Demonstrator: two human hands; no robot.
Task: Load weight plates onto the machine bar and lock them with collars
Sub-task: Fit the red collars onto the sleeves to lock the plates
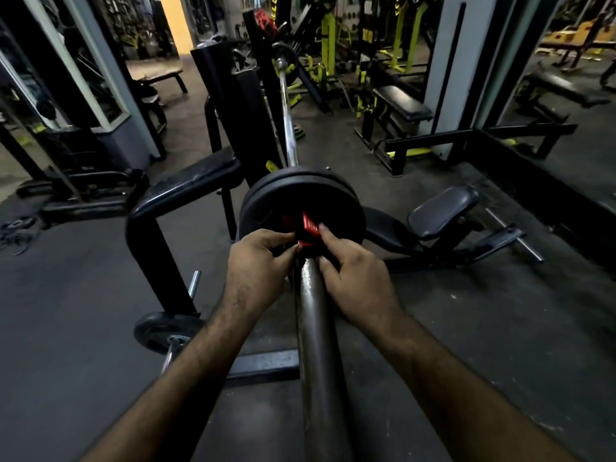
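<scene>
A thick dark bar sleeve (pixel 316 345) runs from the bottom of the view up to two black weight plates (pixel 333 201) stacked on it. A red collar (pixel 308 226) sits around the sleeve right against the outer plate. My left hand (pixel 256 271) grips the collar from the left, fingers curled on it. On the right side, my right hand (pixel 353 278) pinches the collar, its index finger on the red lever. The bar's thin chrome shaft (pixel 286 105) continues beyond the plates to another plate at the far end.
A black padded bench frame (pixel 186 188) stands left of the bar, with a small plate (pixel 163 330) on a peg near the floor. An adjustable seat (pixel 440 211) lies to the right. Benches and yellow machines fill the back. The floor is dark rubber.
</scene>
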